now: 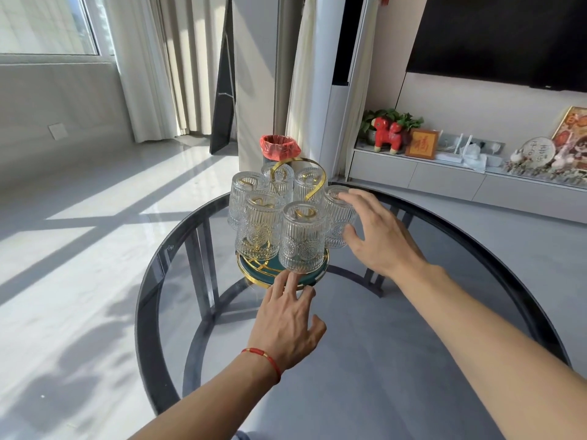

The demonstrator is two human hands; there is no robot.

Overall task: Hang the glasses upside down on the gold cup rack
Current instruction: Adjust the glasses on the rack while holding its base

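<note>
The gold cup rack (313,182) with a curved gold handle stands on a round green base with a gold rim (313,276), on the far part of a glass table. Several ribbed clear glasses hang on it upside down, among them the front glass (303,238) and the right glass (336,211). My right hand (379,236) is spread beside the right glass, fingertips at its top and thumb near its side, not closed around it. My left hand (289,325) lies flat with fingers apart, fingertips touching the base's front rim.
The round dark glass table (413,360) has a black rim and a frame beneath. Behind the rack stands a bin with a red bag (279,147). A low white cabinet (444,176) with ornaments runs along the right wall. Curtains hang at the left.
</note>
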